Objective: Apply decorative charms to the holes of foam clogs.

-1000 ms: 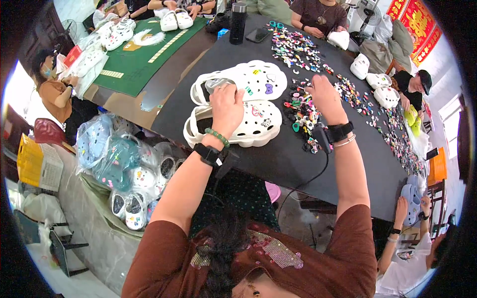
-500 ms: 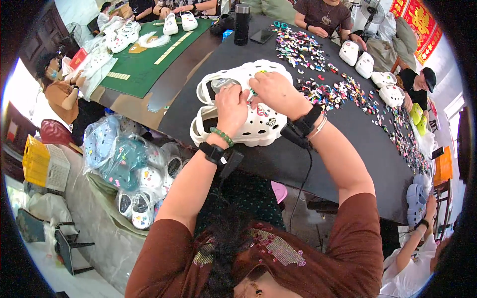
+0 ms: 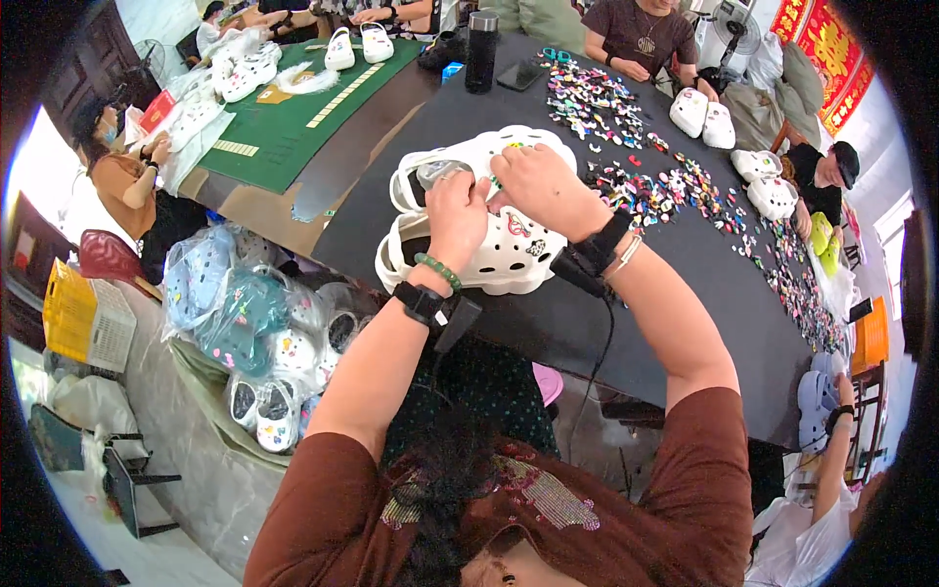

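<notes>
Two white clogs lie side by side on the black table, toes to the right. On the near clog (image 3: 504, 262) sit a red-and-white charm (image 3: 518, 225) and a black-and-white charm (image 3: 536, 247). My left hand (image 3: 456, 217) is closed at the inner side of the far clog (image 3: 473, 153), its fingertips hidden in the opening. Over that clog's upper, my right hand (image 3: 548, 189) is closed with fingers bent down, the thumb near my left fingers. A bit of green shows by the right fingertips; whatever is pinched there is hidden.
Loose colourful charms (image 3: 675, 191) spread along the table's right side. A black tumbler (image 3: 480, 54) and a phone (image 3: 520, 74) stand and lie at the back. Bagged clogs (image 3: 245, 323) are heaped at my left. Co-workers sit around, one beside white clogs (image 3: 702, 119).
The clogs and table sit slightly lower in view. Both my hands keep nearly the same place, with small finger shifts. The person at the back right now reaches toward the white clogs.
</notes>
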`<state>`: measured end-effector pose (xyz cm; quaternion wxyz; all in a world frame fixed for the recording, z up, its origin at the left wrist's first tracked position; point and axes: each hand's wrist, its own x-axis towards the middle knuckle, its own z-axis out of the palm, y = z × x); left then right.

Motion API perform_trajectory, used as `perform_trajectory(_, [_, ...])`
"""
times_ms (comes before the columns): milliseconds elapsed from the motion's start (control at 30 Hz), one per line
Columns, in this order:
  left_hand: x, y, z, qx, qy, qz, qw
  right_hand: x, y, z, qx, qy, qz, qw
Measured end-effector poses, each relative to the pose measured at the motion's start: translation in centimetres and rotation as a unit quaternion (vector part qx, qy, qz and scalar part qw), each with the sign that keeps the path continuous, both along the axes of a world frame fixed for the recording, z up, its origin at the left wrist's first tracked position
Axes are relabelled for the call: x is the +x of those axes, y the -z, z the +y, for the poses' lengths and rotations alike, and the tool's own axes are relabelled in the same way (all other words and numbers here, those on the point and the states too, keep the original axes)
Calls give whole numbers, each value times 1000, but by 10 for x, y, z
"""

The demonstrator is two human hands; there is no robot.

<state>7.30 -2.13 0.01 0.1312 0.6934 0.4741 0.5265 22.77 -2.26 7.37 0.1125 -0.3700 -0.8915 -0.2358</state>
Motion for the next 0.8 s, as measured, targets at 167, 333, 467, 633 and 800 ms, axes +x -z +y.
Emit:
perform_trajectory(167, [-4,1,5,-15,16,1,1000,-3,4,5,-1,6,-32,999])
perform_trajectory(333, [-2,0,2,41,11,8,999,9,2,11,-61,-55,7,997])
perform_trajectory(467, [-4,0,2,47,3,11,999,12,-4,15,-93,-102,40,990])
perform_trajectory(633, [-2,-3,1,34,15,13,999,20,-1,27,-192,-135,128,963])
perform_trajectory(800, [-3,-6,-1,17,15,19,1000,25,-3,34,-256,-164,188,934])
